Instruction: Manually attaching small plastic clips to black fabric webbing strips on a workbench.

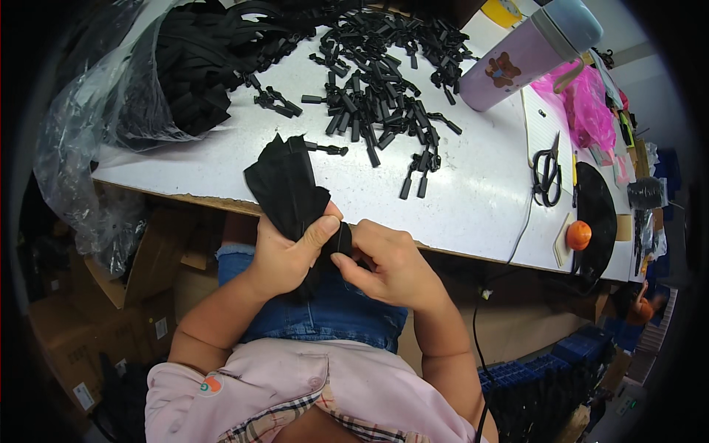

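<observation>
My left hand point(284, 255) is closed round a bunch of black zipper tapes point(284, 181), whose cut ends fan out over the table's front edge. A folded length of the same tape bends down between my two hands. On this bend my right hand point(388, 262) has its thumb and curled fingers closed; whether a small slider is also in them is hidden. Just beyond the bunch lies a black zipper slider with a long pull point(329, 150). Farther back spreads a heap of such black zipper sliders point(373, 103).
A clear plastic bag point(111, 111) of black tapes lies at the left of the white table point(340, 181). To the right are a lilac bottle point(509, 63), black scissors point(547, 173), a pink bag point(587, 111) and an orange round thing point(579, 235). Cardboard boxes point(96, 340) stand below left.
</observation>
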Available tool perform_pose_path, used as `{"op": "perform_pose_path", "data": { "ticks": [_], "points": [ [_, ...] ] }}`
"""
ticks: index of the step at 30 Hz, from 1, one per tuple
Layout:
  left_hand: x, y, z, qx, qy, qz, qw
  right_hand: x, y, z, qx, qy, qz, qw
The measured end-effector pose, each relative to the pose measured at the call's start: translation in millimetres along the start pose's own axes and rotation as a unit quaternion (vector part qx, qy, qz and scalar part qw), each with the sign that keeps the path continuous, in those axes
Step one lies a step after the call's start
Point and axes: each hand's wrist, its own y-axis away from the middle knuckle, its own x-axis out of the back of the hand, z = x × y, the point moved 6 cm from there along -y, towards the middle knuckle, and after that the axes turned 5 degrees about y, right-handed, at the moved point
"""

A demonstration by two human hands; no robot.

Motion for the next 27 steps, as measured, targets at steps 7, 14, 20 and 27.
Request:
{"op": "perform_pose_path", "data": {
  "ticks": [7, 14, 20, 27],
  "points": [
    [-5.1, -3.8, -3.8, -0.016, -0.074, -0.008, 0.997, 12.9, -8.7, -27.3, 0.09, 0.072, 0.205, 0.972],
    [-9.4, -1.9, 5.6, -0.04, -0.038, -0.063, 0.997, 14.5, -0.5, -15.5, 0.087, -0.025, 0.232, 0.968],
    [-10.1, 1.6, -1.6, 0.069, 0.138, -0.091, 0.984, 15.4, 6.9, -18.4, 0.107, -0.066, 0.305, 0.944],
    [-12.1, 4.8, 1.9, -0.036, 0.105, -0.051, 0.992, 2.3, 3.3, 0.7, -0.029, -0.269, 0.17, 0.948]
  ]
}}
